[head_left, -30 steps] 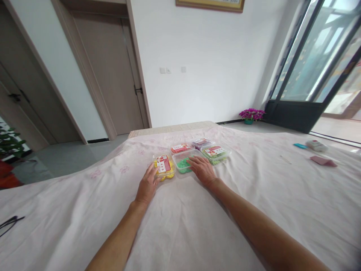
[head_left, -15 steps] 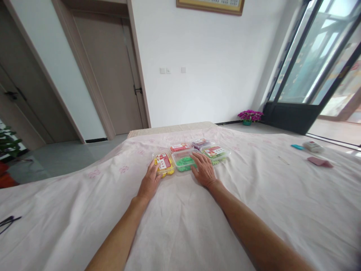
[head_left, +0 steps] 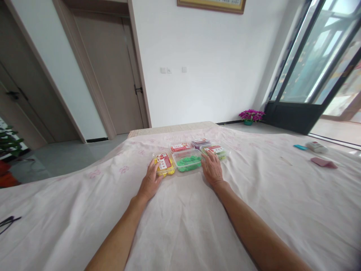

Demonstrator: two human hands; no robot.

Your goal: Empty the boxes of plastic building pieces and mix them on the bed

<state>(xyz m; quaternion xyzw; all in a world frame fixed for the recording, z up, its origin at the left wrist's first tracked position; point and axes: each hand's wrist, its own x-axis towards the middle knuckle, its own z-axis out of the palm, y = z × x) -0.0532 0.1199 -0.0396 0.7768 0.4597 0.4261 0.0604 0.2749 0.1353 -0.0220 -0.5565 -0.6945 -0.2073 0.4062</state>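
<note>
My left hand (head_left: 150, 180) grips the near left corner of a clear plastic box (head_left: 164, 162) with yellow pieces inside and a red-and-white label on its lid. Beside it lies a clear box of green pieces (head_left: 188, 161), with no label showing on top. Past the right end of that box, my right hand (head_left: 212, 171) has its fingers apart, the tips over the near left part of a light green labelled box (head_left: 217, 149). Behind these sit a red-labelled box (head_left: 181, 146) and a box with purple contents (head_left: 201, 142).
A pale flowered cloth (head_left: 180, 218) covers the broad surface. Toward the right lie a blue object (head_left: 300, 147), a whitish packet (head_left: 316, 146) and a folded pink piece (head_left: 323, 162). Dark-framed glasses (head_left: 9, 222) show at the left edge. Purple flowers (head_left: 251, 115) stand on the floor.
My right hand has moved right, from over the box of green pieces to the light green box, uncovering the green pieces. My left hand stays at the yellow box.
</note>
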